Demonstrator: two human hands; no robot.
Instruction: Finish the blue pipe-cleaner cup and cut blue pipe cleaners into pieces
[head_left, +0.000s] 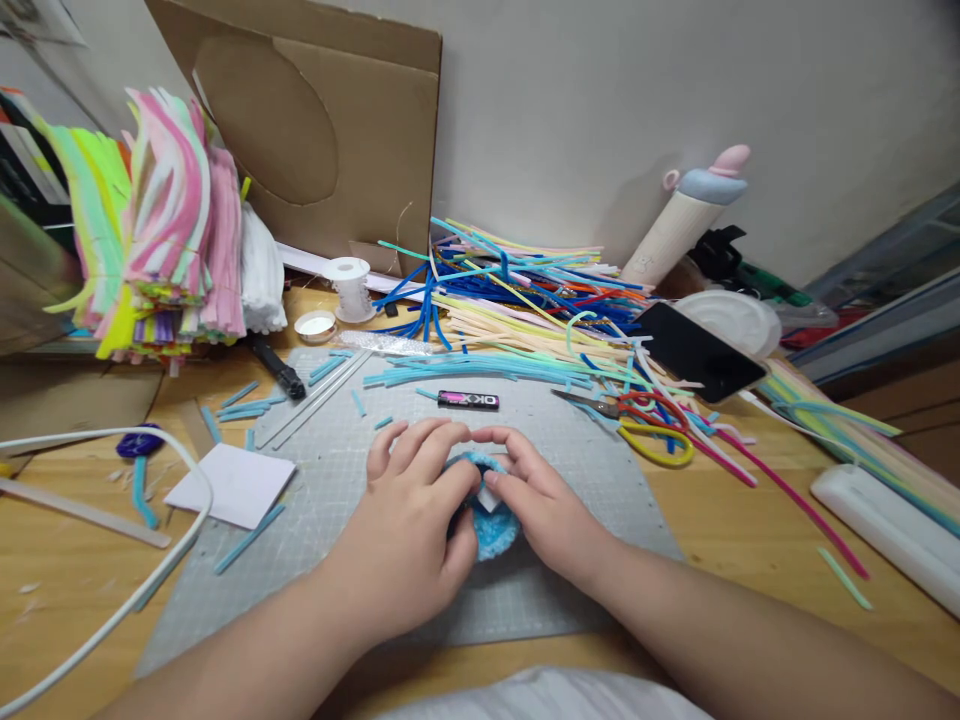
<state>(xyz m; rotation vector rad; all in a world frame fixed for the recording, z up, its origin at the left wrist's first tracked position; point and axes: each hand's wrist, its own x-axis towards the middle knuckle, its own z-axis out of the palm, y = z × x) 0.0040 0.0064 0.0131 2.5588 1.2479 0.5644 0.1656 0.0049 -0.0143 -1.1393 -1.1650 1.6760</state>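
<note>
A blue piece (496,535) of fuzzy stems is held between both hands, over the middle of the grey mat (525,605), not far from the near edge of the worktop (735,540). By the left hand (420,505) it is gripped at its left side, with the fingers bent and close together. By the right hand (551,500) it is kept from the other side — a small white bit (488,499) is seen at the thumb; whether this bit is pinched cannot be told.

Beyond the hands, a small black cylinder (468,400) is placed toward the far edge of the mat, and blue stems (480,368) are laid along that edge. At the mat's far right corner the scissors (660,460) are found, with a phone (697,350) behind them. By the mat's left edge a white card (232,485) is overlapped — partly on the mat, partly on the worktop.
</note>
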